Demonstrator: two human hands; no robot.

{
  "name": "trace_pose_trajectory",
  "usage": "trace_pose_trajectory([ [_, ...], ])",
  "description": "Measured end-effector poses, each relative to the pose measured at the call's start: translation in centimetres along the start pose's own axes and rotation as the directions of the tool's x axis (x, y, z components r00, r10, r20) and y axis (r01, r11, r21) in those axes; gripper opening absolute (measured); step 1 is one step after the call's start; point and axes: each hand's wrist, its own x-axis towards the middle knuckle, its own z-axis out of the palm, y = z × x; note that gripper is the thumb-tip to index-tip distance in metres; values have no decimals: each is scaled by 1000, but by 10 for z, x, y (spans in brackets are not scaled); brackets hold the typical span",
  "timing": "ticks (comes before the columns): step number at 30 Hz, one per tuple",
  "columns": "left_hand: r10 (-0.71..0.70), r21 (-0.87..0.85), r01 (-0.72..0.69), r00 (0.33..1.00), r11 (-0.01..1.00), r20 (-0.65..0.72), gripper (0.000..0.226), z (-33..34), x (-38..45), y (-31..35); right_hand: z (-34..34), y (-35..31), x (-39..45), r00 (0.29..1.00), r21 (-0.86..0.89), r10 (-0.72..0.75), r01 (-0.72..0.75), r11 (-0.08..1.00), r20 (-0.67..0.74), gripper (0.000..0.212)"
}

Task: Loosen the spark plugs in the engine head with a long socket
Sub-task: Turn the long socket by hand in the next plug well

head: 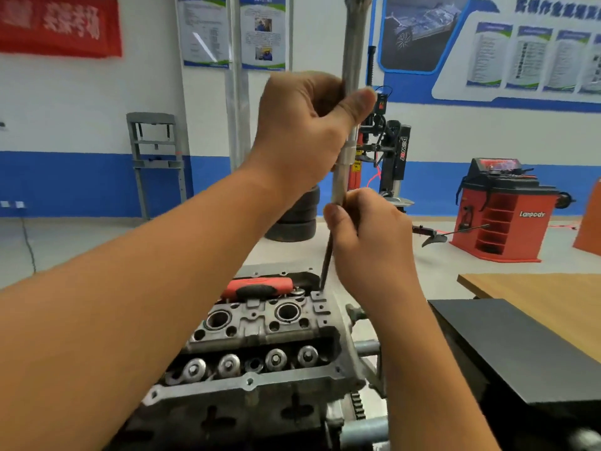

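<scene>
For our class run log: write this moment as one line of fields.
left hand: grips upper socket tool | right hand: pinches lower shaft | tool: raised above engine head | red-handled tool: lying on head

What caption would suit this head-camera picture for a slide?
Both hands, left above right, grip a long socket tool held upright over an engine head.

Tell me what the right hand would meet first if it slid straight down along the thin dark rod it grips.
Probably the grey metal engine head, at its far right corner; depth is unclear.
</scene>
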Motion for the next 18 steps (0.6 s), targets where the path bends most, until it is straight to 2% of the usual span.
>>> trace_pose_trajectory([
  [3,-93,-48,87,989,995,-118,34,14,16,34,-41,-23,17,1000,-10,20,-20,1000,-14,14],
  [6,-288,-198,244,927,949,-240,29,29,35,63,-102,-49,36,995,-183,19,0,983,102,19],
  [8,-470,-335,373,835,865,-285,25,45,38,72,-143,-55,38,975,-311,59,11,950,216,22],
  [11,-705,-446,579,682,683,-194,24,82,16,72,-212,-32,24,957,-399,176,-72,914,232,24],
  [14,-853,-487,747,522,452,8,27,133,-38,71,-309,19,-6,921,-372,374,-311,875,110,19],
  [16,-895,-481,813,431,328,117,22,169,-88,79,-387,57,-34,860,-309,505,-501,809,-72,24],
  [18,-909,-455,867,340,203,242,13,205,-142,97,-466,94,-71,750,-218,586,-655,724,-307,31],
])
